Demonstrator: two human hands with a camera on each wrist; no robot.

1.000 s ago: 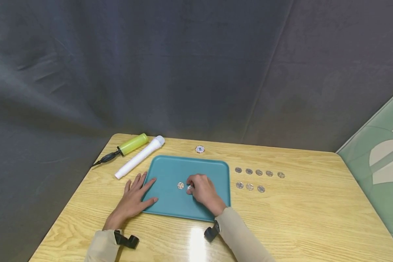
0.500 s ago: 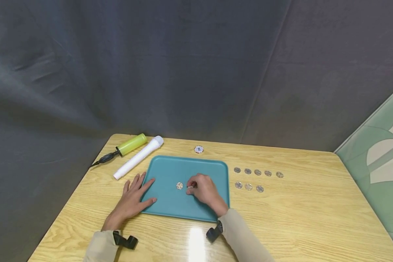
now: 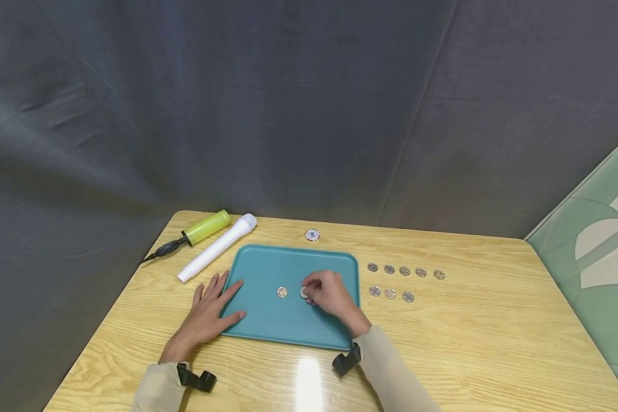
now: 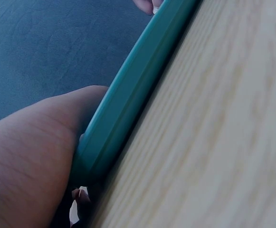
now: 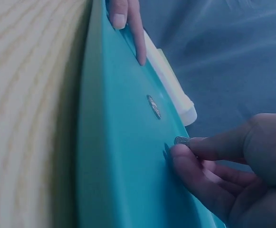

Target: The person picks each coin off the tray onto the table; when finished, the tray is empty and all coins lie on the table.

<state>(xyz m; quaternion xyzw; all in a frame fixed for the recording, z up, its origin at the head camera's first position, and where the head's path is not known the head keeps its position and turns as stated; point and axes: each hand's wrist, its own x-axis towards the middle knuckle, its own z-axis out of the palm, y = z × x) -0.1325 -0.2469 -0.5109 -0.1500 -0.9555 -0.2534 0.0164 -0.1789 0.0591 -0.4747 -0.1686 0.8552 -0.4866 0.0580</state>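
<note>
A silver coin (image 5: 181, 140) is pinched between the thumb and fingertips of my right hand (image 3: 329, 293), close above the teal tray (image 3: 268, 326). Its shadow falls on the tray in the right wrist view. A second coin (image 3: 282, 292) lies flat on the tray, to the left of that hand. My left hand (image 3: 206, 313) rests with spread, straight fingers over the tray's left rim, the thumb and index finger inside it. In the left wrist view the base of the left hand (image 4: 33, 152) lies against the tray's side.
Right of the tray, several coins (image 3: 404, 271) lie in two rows on the wooden table (image 3: 484, 332). A poker chip (image 3: 312, 235) is behind the tray. A white microphone (image 3: 216, 249) and a yellow-green hand pump (image 3: 206, 227) lie at the back left. A dark curtain hangs behind.
My right hand has lifted the pinched coin from the tray and moved slightly right, tilting the coin's face into view. The left hand has kept its place.
</note>
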